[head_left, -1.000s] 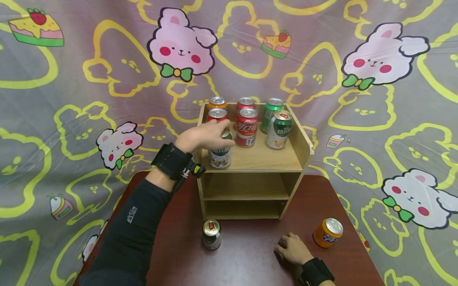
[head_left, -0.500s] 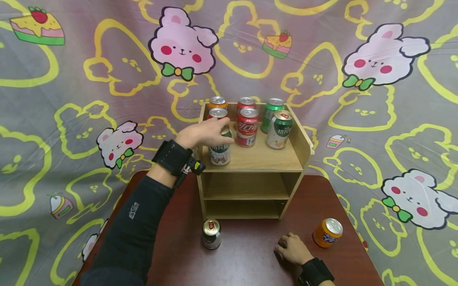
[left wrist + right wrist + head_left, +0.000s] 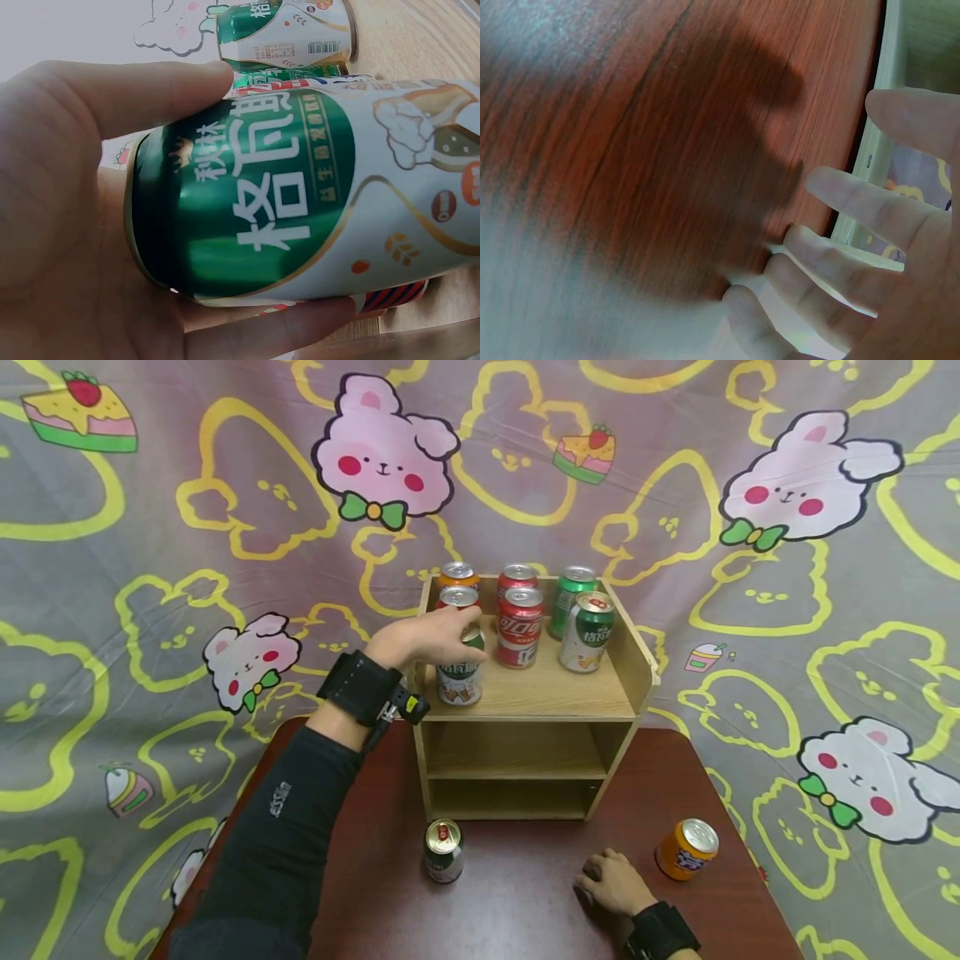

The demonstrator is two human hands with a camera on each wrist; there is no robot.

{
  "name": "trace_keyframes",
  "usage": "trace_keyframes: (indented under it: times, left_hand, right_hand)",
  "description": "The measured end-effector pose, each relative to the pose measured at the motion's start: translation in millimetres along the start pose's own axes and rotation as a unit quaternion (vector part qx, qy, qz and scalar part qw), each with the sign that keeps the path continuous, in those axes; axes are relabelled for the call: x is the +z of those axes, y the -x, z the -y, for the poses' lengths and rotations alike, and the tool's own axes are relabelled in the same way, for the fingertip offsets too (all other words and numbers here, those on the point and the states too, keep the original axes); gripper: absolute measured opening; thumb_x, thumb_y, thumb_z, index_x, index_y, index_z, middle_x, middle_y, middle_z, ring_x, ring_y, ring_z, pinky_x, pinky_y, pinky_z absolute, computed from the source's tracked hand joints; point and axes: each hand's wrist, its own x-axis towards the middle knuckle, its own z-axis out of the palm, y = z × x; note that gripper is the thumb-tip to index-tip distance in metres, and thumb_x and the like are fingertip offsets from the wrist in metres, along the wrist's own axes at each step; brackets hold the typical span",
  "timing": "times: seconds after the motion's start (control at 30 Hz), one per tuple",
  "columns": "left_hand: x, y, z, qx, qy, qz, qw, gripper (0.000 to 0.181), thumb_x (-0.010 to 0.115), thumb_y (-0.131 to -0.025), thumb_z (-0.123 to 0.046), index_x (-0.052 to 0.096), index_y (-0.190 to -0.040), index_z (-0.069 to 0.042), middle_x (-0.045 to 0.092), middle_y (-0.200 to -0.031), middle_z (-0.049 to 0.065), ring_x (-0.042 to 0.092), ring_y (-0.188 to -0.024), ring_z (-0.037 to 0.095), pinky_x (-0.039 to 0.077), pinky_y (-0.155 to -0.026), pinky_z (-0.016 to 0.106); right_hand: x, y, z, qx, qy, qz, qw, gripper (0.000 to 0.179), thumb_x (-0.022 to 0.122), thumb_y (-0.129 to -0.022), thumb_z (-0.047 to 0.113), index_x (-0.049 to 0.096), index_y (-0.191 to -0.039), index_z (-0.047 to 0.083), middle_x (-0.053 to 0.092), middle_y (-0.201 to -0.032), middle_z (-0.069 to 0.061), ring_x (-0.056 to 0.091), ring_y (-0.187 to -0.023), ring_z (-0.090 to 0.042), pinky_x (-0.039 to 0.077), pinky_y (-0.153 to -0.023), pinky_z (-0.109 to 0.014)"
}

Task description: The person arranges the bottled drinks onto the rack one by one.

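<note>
My left hand (image 3: 431, 639) grips a green-and-white drink can (image 3: 460, 683) by its upper part, at the front left of the shelf unit's top. In the left wrist view, thumb and fingers lie on either side of this can (image 3: 292, 187), and its top end is by the palm. Just behind it stands a red can (image 3: 457, 602), partly hidden by the hand. My right hand (image 3: 617, 883) rests on the table with fingers loosely bent. Its fingertips touch the wood in the right wrist view, and it holds nothing. Nearest to it is an orange can (image 3: 687, 849).
The wooden shelf unit (image 3: 525, 718) also bears an orange can (image 3: 458, 577), red cola cans (image 3: 519, 631), a green can (image 3: 573, 597) and another green-and-white can (image 3: 587, 633). A dark can with a gold top (image 3: 444, 853) stands on the brown table (image 3: 517, 902). A patterned curtain (image 3: 525, 460) hangs behind.
The green-and-white can in my left hand has shifted slightly back from the shelf's front edge. My right hand has stayed where it was.
</note>
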Motion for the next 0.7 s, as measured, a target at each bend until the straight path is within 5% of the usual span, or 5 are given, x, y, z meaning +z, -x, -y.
trace_keyframes:
  times: [0.17, 0.47, 0.7]
  left_hand:
    - [0.0, -0.7, 0.2, 0.006, 0.012, -0.001, 0.9999, 0.044, 0.060, -0.091, -0.034, 0.043, -0.125, -0.012, 0.053, -0.111, 0.007, 0.055, -0.100, 0.021, 0.045, -0.082, 0.038]
    - [1.8, 1.7, -4.6, -0.041, -0.023, -0.014, 0.9988, 0.049, 0.058, -0.091, -0.040, 0.040, -0.129, -0.015, 0.045, -0.119, 0.012, 0.049, -0.107, 0.026, 0.045, -0.084, 0.042]
    - [2.9, 2.2, -6.0, -0.046, -0.029, -0.022, 0.9983, 0.054, 0.058, -0.090, -0.043, 0.039, -0.132, -0.015, 0.045, -0.123, 0.013, 0.049, -0.110, 0.027, 0.044, -0.086, 0.043]
  right_hand:
    - [0.5, 0.1, -1.0, 0.000, -0.001, 0.002, 1.0000, 0.022, 0.070, -0.082, 0.033, 0.068, -0.087, 0.012, 0.054, -0.086, -0.004, 0.053, -0.082, -0.025, 0.045, -0.074, -0.049]
    - [2.2, 0.9, -0.3, -0.006, 0.003, -0.013, 0.9999, 0.023, 0.070, -0.082, 0.035, 0.068, -0.087, 0.013, 0.052, -0.085, -0.002, 0.052, -0.082, -0.024, 0.045, -0.073, -0.047]
    - [3.2, 2.2, 0.2, -0.002, 0.001, -0.011, 0.9999, 0.022, 0.071, -0.082, 0.034, 0.068, -0.087, 0.012, 0.052, -0.084, -0.002, 0.051, -0.080, -0.022, 0.045, -0.072, -0.045]
